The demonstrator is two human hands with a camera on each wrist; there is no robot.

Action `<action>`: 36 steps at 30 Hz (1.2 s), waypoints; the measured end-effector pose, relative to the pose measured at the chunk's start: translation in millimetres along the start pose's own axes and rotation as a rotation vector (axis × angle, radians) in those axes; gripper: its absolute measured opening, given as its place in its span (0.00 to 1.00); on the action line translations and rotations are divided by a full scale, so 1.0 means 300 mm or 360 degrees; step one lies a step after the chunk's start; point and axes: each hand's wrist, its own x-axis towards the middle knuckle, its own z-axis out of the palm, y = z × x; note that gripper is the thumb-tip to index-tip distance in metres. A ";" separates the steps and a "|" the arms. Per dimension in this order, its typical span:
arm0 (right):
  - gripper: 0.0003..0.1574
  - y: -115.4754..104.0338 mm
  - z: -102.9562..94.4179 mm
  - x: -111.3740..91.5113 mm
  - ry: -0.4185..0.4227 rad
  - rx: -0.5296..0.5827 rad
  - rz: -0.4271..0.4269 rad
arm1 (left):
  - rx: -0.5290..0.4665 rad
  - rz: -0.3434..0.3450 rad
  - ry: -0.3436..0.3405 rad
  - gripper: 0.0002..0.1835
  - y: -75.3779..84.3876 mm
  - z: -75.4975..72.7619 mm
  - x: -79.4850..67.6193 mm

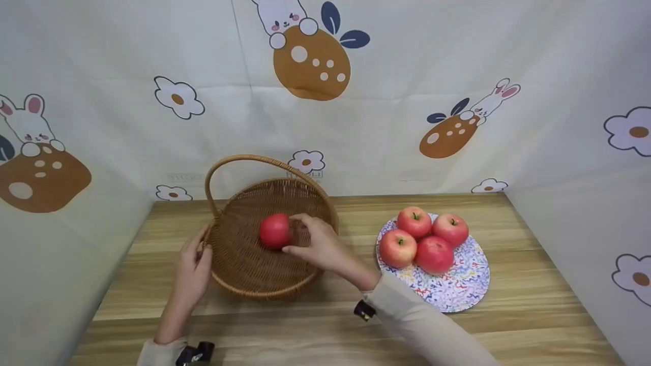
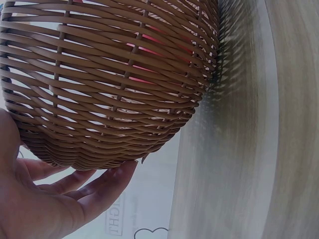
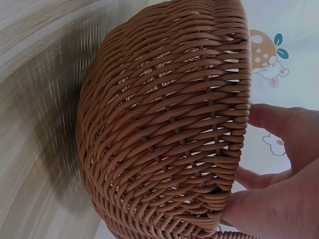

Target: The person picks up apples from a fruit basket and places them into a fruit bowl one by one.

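A brown wicker basket [image 1: 239, 277] with a tall arched handle stands on the table. Inside it sits a red apple [image 1: 275, 231], whose colour also shows through the weave in both wrist views. My left hand [image 1: 192, 267] holds the basket's left rim, the fingers [image 2: 102, 191] lying along the woven side. Over the basket's right side reaches my right hand [image 1: 321, 244], thumb and fingers parted beside the apple. In the right wrist view, that hand [image 3: 281, 174] is at rim height, while the apple's red lies lower, toward the basket's bottom.
To the right, a round plate [image 1: 457, 290] with a colourful speckled pattern bears several red apples [image 1: 398, 248] grouped toward its back left. Patterned cloth walls [image 1: 386, 127] with rabbits and flowers enclose the wooden table [image 1: 285, 330] at the back and both sides.
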 end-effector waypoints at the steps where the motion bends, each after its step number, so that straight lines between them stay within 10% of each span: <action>1: 0.39 0.001 0.002 0.003 -0.0005 0.0002 0.0011 | -0.0004 0.0003 0.0002 0.28 0.001 0.000 -0.001; 36: 0.45 0.037 0.041 0.151 -0.0041 -0.0001 0.0262 | -0.0004 0.0042 0.0047 0.27 -0.004 0.003 0.000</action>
